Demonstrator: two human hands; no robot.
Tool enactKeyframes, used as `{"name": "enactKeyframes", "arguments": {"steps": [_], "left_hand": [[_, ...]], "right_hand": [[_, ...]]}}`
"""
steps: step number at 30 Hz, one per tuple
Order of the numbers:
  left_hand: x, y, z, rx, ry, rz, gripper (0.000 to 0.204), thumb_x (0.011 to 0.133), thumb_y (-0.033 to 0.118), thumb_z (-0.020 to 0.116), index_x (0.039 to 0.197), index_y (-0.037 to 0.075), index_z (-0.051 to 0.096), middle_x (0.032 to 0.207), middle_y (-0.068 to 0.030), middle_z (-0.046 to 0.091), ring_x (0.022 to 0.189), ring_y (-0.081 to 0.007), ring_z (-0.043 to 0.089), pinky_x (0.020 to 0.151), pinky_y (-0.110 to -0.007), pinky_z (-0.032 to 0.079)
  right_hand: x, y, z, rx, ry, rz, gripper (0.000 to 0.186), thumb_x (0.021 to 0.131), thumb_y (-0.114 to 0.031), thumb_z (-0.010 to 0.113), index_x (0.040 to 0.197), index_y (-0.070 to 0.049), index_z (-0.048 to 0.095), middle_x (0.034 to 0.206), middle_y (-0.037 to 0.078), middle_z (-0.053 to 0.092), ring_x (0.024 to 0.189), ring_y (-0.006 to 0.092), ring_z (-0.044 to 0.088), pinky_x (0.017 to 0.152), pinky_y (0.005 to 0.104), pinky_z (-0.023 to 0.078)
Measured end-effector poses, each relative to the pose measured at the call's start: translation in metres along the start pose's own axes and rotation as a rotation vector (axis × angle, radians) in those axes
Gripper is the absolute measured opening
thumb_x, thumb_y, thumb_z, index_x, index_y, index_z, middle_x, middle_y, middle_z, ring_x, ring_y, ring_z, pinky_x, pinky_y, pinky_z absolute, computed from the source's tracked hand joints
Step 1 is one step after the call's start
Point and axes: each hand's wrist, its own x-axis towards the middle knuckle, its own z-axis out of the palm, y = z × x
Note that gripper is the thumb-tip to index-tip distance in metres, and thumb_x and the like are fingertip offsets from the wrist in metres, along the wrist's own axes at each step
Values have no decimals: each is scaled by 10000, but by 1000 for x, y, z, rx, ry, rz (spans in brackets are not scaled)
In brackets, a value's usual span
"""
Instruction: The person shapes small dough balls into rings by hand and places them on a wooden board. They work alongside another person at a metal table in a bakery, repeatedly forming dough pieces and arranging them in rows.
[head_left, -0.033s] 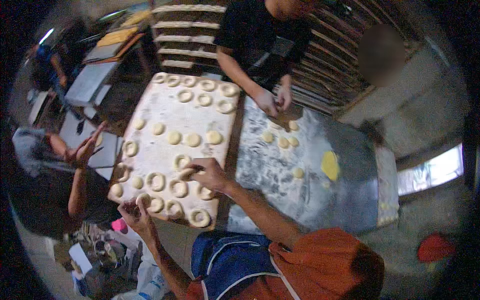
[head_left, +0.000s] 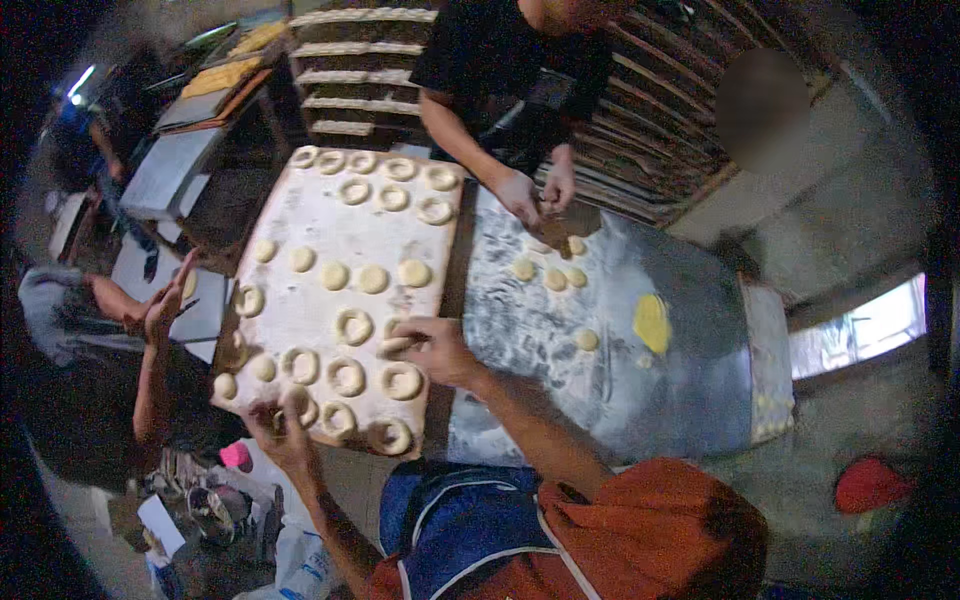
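Dough rings [head_left: 340, 328], seemingly shaped, line the board's [head_left: 330, 225] far and near edges; rounds [head_left: 373, 279] lie unhollowed mid-board. Right hand [head_left: 444, 353] bends over right-edge dough, left hand [head_left: 286, 432] by near-left corner; grips I cannot tell.

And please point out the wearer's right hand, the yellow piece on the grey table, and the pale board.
Wearer's right hand [head_left: 449, 356]: head view, middle of its back.
Yellow piece [head_left: 652, 323]: head view, centre of its top.
Pale board [head_left: 322, 225]: head view, bare part of its surface.
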Motion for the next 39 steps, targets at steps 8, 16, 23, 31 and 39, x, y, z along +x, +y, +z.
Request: {"name": "enactKeyframes", "arguments": {"steps": [8,16,23,31,39], "left_hand": [[-150,14,211,-53,-990,-110,379,790,139,729,1059,16,492,977,-195,621,885,-339,635,734,-393,517],[-202,-10,284,-133,-856,-88,321,869,204,647,1092,-23,611,1041,-154,656,945,-236,633,814,-361,501],[-232,17,299,-199,-756,-206,234,920,199,598,1013,-12,640,954,-102,668,846,-147,618,741,-295,500],[-256,1,301,-748,-945,-501,500,847,-4,615,1286,60,384,1056,-139,613,953,-196,603,789,-323,507],[-258,-20,324,-522,-539,-443,498,856,172,557,1263,54,295,973,-168,544,860,-266,581,722,-374,524]], "right_hand": [[-139,73,-188,-892,274,562,271,701,-145,748,941,-44,674,921,163,671,839,296,650,741,388,501],[-165,74,-207,-177,286,361,282,669,-75,778,873,-37,587,812,59,626,827,170,641,735,303,522],[-191,59,-204,94,360,222,509,711,-37,727,1129,-8,439,949,99,593,854,184,636,751,307,531],[-204,73,-238,744,38,240,418,846,-121,582,1235,-56,445,1043,106,601,929,174,612,753,314,520],[-192,143,-186,806,345,311,257,925,-314,504,1047,-88,512,795,25,560,658,166,523,585,307,429]]}}
